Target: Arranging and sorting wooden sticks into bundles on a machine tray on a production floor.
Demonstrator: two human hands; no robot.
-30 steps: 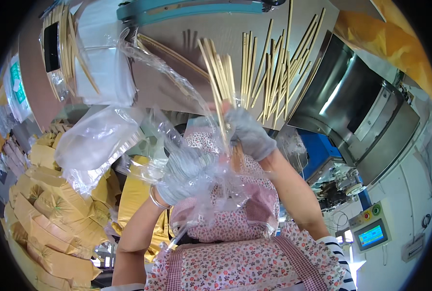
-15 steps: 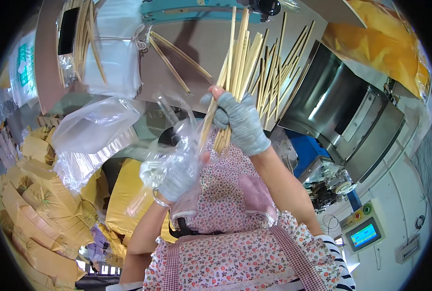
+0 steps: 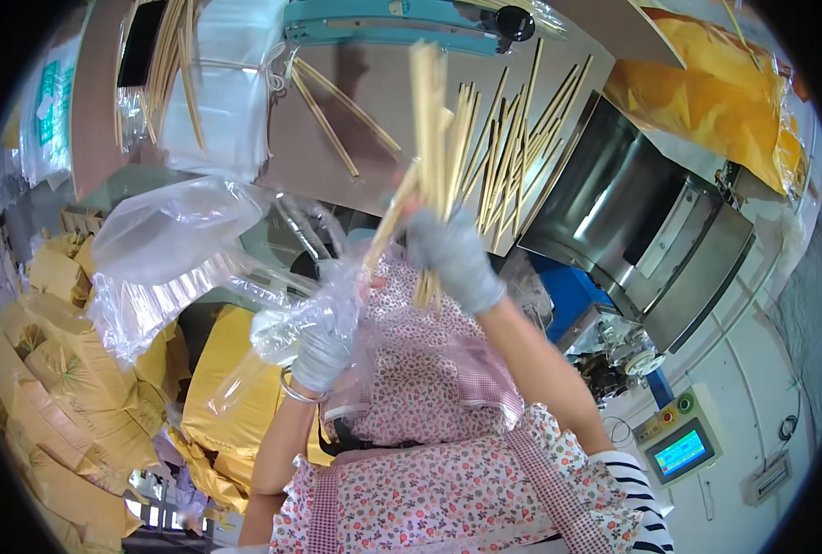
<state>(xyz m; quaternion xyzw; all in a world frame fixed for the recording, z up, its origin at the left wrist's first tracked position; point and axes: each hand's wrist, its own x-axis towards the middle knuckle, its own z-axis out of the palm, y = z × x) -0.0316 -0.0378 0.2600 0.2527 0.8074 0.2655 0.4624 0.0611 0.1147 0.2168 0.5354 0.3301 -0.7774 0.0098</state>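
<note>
the right hand and sticks are blurred.

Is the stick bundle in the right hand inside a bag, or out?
Out: the stick bundle shows bare ends above and below the right hand; plastic is at the left hand.

Light is bright and fairly even. Motion blur smears the right hand and its sticks; glare streaks the metal surface to the hands' right. Beyond them, shadow darkens the worktop. Fisheye curvature bends the black-rimmed edges.
</note>
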